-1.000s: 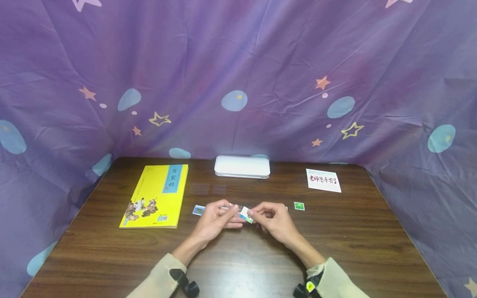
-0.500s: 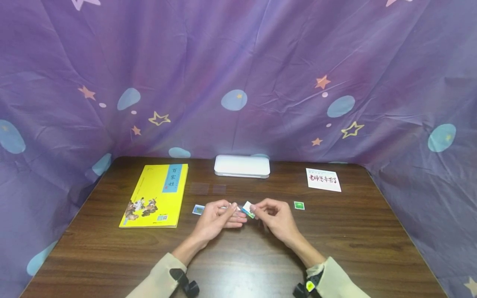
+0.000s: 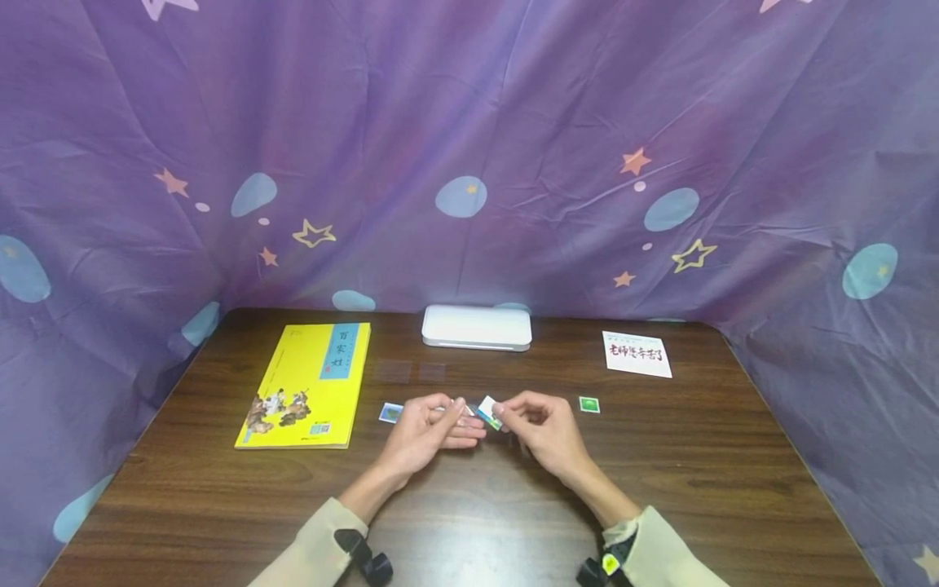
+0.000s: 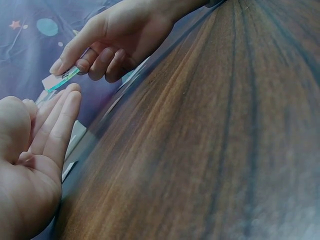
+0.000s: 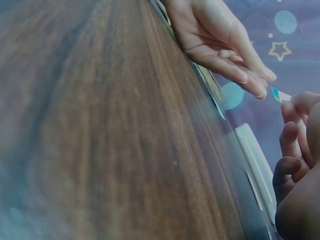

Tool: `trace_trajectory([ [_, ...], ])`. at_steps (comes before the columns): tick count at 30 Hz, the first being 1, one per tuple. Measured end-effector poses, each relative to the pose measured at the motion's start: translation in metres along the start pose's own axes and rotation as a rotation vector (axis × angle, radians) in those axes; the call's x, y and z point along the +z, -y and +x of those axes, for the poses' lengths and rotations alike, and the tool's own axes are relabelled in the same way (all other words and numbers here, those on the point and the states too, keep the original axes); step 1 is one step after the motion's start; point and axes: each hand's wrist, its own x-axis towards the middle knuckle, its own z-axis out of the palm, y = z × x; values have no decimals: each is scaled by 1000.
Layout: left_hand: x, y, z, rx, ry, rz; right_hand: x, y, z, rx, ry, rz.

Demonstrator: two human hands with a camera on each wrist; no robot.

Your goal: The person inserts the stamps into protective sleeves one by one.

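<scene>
Creased purple curtain [image 3: 411, 106] with stars and ovals behind a glossy dark wood-grain table [image 3: 704, 481]

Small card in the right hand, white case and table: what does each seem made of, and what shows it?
Small card: probably paper or thin plastic, finish unclear; it looks thin and printed.
White case: perhaps plastic or painted metal, smooth; rounded corners, even white.
Table: wood or wood-look laminate, satin; brown grain and soft glare.
</scene>
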Motion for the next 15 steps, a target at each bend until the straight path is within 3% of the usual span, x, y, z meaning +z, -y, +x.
trace_trajectory([
  [15, 0, 0, 0, 1, -22, 20, 1, -2, 0, 7, 46, 7],
])
